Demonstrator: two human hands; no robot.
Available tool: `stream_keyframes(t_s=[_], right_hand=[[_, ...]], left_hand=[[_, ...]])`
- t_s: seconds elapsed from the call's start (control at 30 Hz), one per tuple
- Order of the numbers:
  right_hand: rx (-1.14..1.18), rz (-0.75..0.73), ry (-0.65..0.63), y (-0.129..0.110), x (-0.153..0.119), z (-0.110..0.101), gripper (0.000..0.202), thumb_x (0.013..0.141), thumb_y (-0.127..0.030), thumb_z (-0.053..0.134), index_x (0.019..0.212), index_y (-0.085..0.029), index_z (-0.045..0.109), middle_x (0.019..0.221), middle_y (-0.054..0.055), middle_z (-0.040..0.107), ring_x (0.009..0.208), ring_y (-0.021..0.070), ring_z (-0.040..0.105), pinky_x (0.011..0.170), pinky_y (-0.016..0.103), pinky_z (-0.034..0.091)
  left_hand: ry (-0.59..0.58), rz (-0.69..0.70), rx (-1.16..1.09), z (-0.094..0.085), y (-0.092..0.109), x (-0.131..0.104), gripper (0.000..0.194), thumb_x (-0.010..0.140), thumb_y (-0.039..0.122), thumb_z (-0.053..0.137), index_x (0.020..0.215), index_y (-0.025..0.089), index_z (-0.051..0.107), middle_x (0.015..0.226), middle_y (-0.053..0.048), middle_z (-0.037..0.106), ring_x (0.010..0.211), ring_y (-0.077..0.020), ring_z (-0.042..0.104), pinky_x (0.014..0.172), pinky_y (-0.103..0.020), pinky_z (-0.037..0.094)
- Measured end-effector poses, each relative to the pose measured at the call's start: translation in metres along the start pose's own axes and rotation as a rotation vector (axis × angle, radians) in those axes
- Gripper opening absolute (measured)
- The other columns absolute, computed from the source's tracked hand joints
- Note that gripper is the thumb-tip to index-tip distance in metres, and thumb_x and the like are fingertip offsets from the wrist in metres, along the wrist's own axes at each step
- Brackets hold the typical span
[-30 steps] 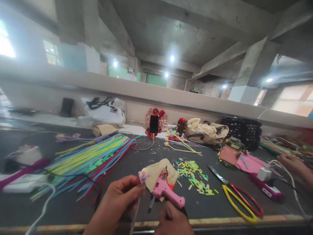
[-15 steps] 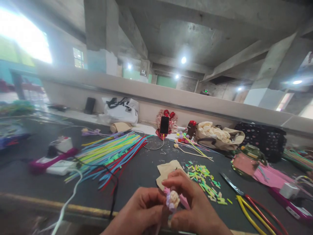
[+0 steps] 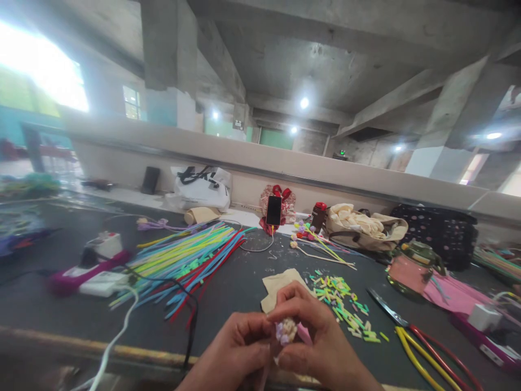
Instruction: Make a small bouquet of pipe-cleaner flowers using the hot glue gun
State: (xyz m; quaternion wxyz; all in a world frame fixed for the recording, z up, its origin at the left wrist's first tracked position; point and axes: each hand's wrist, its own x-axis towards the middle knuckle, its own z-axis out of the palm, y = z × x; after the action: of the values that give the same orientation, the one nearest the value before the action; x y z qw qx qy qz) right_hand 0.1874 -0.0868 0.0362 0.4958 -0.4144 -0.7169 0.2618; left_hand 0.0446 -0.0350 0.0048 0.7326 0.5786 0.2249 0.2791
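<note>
Between my two hands, close to the table's front edge, is a small fuzzy flower (image 3: 288, 331) with lilac and cream puffs, and a pink wrapper (image 3: 304, 333) shows behind it. My left hand (image 3: 240, 347) pinches at the flower's left side, thumb and forefinger pressed together. Curled round the flower from the right and above is my right hand (image 3: 317, 336), its fingers bent over the top and the thumb below. The stem is mostly hidden by my hands. A tan paper piece (image 3: 280, 285) lies just beyond them.
Cut pipe-cleaner pieces (image 3: 345, 304) are scattered right of my hands, beside large scissors (image 3: 402, 323). Long pipe cleaners (image 3: 191, 260) spread to the left, near power strips and cables. A phone (image 3: 274, 210), a green jug (image 3: 411, 269) and bags stand farther back.
My right fingers have moved left over the top of the flower, covering more of it and the pink wrapper. My left hand has barely moved.
</note>
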Motion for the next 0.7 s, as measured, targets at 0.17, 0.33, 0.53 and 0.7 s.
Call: stream_keyframes(t_s=[0.17,0.33,0.53,0.7], right_hand=[[0.092,0.07,0.05,0.001,0.002,-0.002,0.051,0.061,-0.046,0.066,0.108,-0.028,0.055,0.093,0.002,0.048,0.073,0.0144,0.047,0.061,0.024,0.039],[0.355,0.266,0.326,0.015,-0.001,-0.006,0.036,0.071,-0.043,0.057,0.101,-0.023,0.057,0.079,0.001,0.05,0.057,0.0092,0.043,0.049,0.019,0.036],[0.307,0.346,0.349,0.035,-0.014,-0.009,0.022,0.069,-0.039,0.06,0.067,-0.017,0.06,0.051,-0.004,0.04,0.042,0.0057,0.034,0.04,0.017,0.028],[0.364,0.405,0.294,0.043,-0.023,-0.005,0.029,0.067,-0.046,0.059,0.065,-0.018,0.057,0.045,-0.006,0.036,0.039,0.0061,0.029,0.038,0.017,0.02]], left_hand=[[0.057,-0.034,-0.075,-0.005,-0.005,0.003,0.027,0.057,0.039,0.067,0.056,0.014,0.06,0.037,0.005,0.048,0.029,-0.0033,0.036,0.031,-0.014,0.022],[0.123,-0.059,-0.285,-0.016,-0.002,0.008,0.029,0.059,0.041,0.066,0.06,0.012,0.06,0.04,0.002,0.055,0.027,-0.0027,0.037,0.03,-0.013,0.025],[0.166,0.005,-0.248,-0.026,0.012,0.009,0.027,0.062,0.037,0.065,0.063,0.011,0.062,0.043,0.0,0.059,0.025,0.0002,0.03,0.028,-0.013,0.016],[0.168,0.085,-0.205,-0.035,0.022,0.008,0.026,0.067,0.037,0.06,0.063,0.012,0.062,0.049,-0.002,0.062,0.025,0.0011,0.028,0.029,-0.014,0.011]])
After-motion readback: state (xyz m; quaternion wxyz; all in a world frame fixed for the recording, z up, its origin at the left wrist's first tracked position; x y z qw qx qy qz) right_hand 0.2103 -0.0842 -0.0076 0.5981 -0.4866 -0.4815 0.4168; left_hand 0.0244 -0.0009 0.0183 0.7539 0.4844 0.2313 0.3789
